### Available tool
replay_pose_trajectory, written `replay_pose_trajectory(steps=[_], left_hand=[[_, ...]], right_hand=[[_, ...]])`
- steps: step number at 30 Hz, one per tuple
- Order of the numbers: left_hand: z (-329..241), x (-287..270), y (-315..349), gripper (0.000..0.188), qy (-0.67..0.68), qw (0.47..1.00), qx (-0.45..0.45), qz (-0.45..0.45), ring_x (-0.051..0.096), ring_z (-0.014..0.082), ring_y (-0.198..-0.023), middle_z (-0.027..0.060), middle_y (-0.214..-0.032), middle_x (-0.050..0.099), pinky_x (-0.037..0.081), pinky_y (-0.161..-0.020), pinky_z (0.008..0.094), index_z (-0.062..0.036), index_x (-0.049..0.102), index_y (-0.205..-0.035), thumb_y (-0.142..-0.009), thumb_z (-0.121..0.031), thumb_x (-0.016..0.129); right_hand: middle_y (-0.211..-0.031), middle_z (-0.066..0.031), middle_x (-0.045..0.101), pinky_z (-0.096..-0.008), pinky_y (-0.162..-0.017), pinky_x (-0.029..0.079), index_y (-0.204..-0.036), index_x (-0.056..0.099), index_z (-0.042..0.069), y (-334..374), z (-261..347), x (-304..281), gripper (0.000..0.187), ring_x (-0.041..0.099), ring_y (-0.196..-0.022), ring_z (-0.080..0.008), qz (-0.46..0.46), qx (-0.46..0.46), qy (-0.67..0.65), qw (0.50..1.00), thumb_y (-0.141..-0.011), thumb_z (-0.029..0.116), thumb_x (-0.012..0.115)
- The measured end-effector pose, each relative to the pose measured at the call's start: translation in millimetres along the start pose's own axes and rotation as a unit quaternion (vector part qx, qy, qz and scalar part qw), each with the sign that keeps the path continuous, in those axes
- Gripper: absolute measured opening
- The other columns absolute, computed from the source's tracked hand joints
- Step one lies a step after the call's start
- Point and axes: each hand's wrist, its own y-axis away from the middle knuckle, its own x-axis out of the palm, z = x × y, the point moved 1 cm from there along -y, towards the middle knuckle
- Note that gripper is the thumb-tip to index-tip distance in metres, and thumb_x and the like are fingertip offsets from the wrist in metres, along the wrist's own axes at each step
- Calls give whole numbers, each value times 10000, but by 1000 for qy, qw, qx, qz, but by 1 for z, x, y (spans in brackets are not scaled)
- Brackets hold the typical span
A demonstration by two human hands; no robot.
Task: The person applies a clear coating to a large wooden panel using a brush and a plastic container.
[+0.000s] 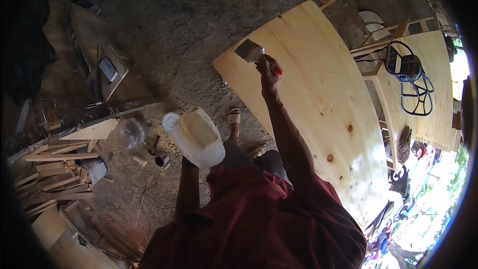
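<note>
A broad, stiff pale wooden board (pixel 318 104) is brushed near its far corner by a wide paintbrush (pixel 250 50), gripped at its orange handle by the right hand (pixel 269 72). A whitish plastic jug (pixel 199 137), probably light and somewhat slippery, is held from below by the left hand (pixel 187 162), its grip largely hidden.

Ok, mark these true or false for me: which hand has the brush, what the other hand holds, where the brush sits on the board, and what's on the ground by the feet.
1. The right hand holds the brush at the far corner of the pale wooden board. True.
2. The left hand is empty. False: it holds a white plastic jug.
3. The brush lies on the ground. False: it is against the board, in the right hand's grip.
4. A small round tin sits on the ground near the sandalled foot. True.
</note>
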Motion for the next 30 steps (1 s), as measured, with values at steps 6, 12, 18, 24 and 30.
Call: replay_pose_trajectory(steps=[6,12,18,24,30], left_hand=[[-8,-15,9,637,-86,990,26,-107,496,295,-1241,111,-1380,483,443,-1021,460,-153,417,-1424,-960,-590,414],[-7,-33,7,896,-60,981,63,-175,409,402,-1326,158,-1467,413,362,-1081,571,-170,356,-1487,-825,-768,440],[-8,-20,10,937,-72,984,33,-157,388,422,-1339,170,-1482,394,345,-1089,589,-171,345,-1496,-802,-794,441],[8,-20,15,944,103,994,-4,25,379,422,-1345,168,-1491,384,343,-1091,586,-167,344,-1497,-797,-792,453],[31,-29,25,863,114,993,-20,14,422,412,-1313,173,-1461,423,382,-1061,569,-153,362,-1484,-851,-735,434]], right_hand=[[-1048,-109,658,-323,-848,547,-1167,624,-21,-8,-11,8,402,648,-944,-180,-9,0,-11,1000,-910,280,698],[-919,-106,692,-290,-765,552,-1126,655,-41,-10,-19,15,349,669,-809,-165,-43,-19,-26,999,-925,245,656],[-895,-112,711,-282,-745,542,-1093,677,-47,-2,-16,-4,334,677,-804,-159,-56,-29,55,996,-920,239,662],[-877,-104,713,-271,-729,539,-1069,686,-48,20,-10,-39,317,679,-784,-155,-68,-42,46,996,-913,228,671],[-863,-109,712,-269,-713,544,-1075,686,-48,45,-9,-78,292,682,-775,-156,-70,-51,60,994,-925,200,658]])
